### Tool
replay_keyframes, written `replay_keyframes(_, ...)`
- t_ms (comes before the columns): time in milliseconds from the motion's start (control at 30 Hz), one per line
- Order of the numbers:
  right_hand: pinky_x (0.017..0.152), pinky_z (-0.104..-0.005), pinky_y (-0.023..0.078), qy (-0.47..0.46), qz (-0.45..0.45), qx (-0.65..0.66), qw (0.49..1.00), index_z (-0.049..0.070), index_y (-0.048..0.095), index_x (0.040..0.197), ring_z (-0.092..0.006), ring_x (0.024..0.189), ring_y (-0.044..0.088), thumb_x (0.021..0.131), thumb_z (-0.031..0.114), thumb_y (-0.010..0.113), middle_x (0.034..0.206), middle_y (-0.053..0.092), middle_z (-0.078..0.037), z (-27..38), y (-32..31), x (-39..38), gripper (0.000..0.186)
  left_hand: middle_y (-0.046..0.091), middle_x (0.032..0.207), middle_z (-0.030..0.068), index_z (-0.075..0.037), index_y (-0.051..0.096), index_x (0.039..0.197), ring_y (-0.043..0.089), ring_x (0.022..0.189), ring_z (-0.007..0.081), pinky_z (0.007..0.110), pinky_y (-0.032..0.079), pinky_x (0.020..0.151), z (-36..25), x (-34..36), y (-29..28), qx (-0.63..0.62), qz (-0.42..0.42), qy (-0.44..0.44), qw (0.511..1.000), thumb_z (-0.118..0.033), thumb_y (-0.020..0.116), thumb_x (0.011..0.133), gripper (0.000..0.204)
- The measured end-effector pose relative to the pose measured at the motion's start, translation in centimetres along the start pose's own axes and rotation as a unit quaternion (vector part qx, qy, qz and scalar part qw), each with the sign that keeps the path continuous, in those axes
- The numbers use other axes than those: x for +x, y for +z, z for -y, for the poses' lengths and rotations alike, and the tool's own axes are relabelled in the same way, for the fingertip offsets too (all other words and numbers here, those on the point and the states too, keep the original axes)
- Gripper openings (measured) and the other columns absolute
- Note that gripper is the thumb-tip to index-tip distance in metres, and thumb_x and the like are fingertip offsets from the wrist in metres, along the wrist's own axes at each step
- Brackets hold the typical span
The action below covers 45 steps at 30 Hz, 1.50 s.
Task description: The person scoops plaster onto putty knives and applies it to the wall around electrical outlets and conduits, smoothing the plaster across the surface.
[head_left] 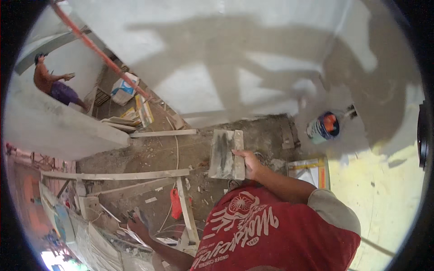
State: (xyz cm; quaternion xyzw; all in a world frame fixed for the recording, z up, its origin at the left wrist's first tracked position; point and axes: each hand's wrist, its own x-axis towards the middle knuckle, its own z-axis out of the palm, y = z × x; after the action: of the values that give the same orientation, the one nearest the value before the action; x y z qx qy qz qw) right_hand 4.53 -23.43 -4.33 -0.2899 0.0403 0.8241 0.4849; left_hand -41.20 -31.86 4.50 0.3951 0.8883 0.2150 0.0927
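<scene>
My right hand (248, 163) is closed on the edge of a flat rectangular board (222, 154), its thumb lying over a lighter strip along that side. Grey smears that look like plaster darken the board's face. Low on the left, my left hand (138, 224) is stretched out beside timber and litter. Its fingers look spread and partly grey, with no held thing that I can make out. Beyond the board rises a pale wall (190, 58) crossed by large dark shadows.
A bucket (318, 128) with something orange inside stands at the right. Wooden beams (117, 175) form a frame at the left, near a red bag (175, 203). A sack (124, 90) lies farther back. Another person (52, 83) holds something at the far left.
</scene>
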Motion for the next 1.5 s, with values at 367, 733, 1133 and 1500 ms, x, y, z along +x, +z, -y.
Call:
replay_keyframes(367, 0.085, -0.0502, 0.050, -0.025, -0.045, 0.035, 0.998, 0.003, 0.053, 0.113, -0.0309, 0.095, 0.062, 0.085, 0.018, 0.053, 0.103, 0.063, -0.014, -0.7, -3.0, -1.3, 0.032, 0.057, 0.105, 0.0317, 0.007, 0.058, 0.111, 0.055, 0.096, 0.0441, 0.046, 0.040, 0.086, 0.2, -1.7, 1.9, 0.013, -0.071, 0.092, 0.993, -0.019, 0.053, 0.089, 0.034)
replay_keyframes(733, 0.081, -0.0463, 0.052, -0.027, -0.051, 0.005, 0.998, 0.003, 0.055, 0.108, -0.0294, 0.088, 0.063, 0.085, 0.018, 0.054, 0.099, 0.063, -0.013, -0.6, -1.6, 0.6, 0.028, 0.062, 0.096, 0.0229, 0.005, 0.056, 0.114, 0.058, 0.089, 0.0358, 0.042, 0.044, 0.081, -3.0, -6.5, 3.5, -0.096, -0.006, 0.120, 0.988, -0.029, 0.055, 0.090, 0.041)
replay_keyframes(1133, 0.090, -0.0474, 0.047, -0.089, -0.031, 0.023, 0.995, 0.000, 0.052, 0.116, -0.0299, 0.100, 0.060, 0.085, 0.018, 0.056, 0.107, 0.060, -0.015, 5.4, -5.5, -1.8, 0.036, 0.049, 0.066, 0.0030, 0.005, 0.056, 0.089, 0.045, 0.061, 0.0145, 0.032, 0.037, 0.052, -16.1, -8.0, 10.4, -0.160, 0.187, 0.182, 0.952, -0.032, 0.058, 0.088, 0.037)
replay_keyframes(1500, 0.093, -0.0406, 0.043, -0.169, -0.050, -0.067, 0.982, 0.003, 0.046, 0.127, -0.0240, 0.106, 0.055, 0.080, 0.013, 0.068, 0.113, 0.057, -0.009, 15.4, -7.3, -2.7, 0.053, 0.052, 0.074, 0.0024, 0.002, 0.056, 0.091, 0.047, 0.066, 0.0141, 0.031, 0.039, 0.055, -27.9, -11.6, 18.5, -0.271, 0.277, 0.133, 0.912, -0.037, 0.052, 0.093, 0.040)
